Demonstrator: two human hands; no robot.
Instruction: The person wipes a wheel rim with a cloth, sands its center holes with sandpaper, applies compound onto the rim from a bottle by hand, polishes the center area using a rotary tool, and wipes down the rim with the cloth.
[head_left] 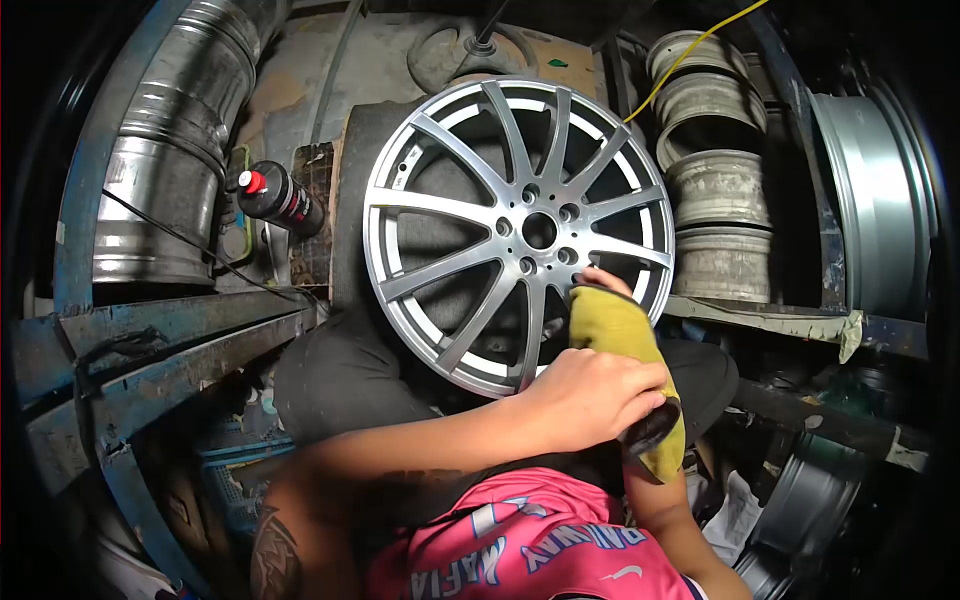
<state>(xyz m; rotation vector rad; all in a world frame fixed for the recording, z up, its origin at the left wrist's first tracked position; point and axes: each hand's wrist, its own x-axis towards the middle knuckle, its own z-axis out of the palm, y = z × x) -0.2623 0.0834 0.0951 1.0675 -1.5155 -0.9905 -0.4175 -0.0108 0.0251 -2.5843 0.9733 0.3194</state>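
A silver multi-spoke wheel (480, 262) lies face up in front of me, over my lap. My left hand (600, 395) reaches across from the left, its fingers closed on the loose lower part of a yellow-green glove (612, 325). That glove covers most of my right hand (605, 280). Bare fingertips show past its dark upper edge, stretched out beside the wheel's hub and lug holes. The rest of those fingers is hidden by the fabric. Black material shows at the glove's lower opening, below my left hand.
A dark bottle with a red cap (285, 200) stands left of the wheel. Stacked rims (715, 175) fill the right rack, and more metal rims (170, 160) the left one. A yellow cord (690, 55) hangs at upper right. Blue metal beams (130, 350) cross at left.
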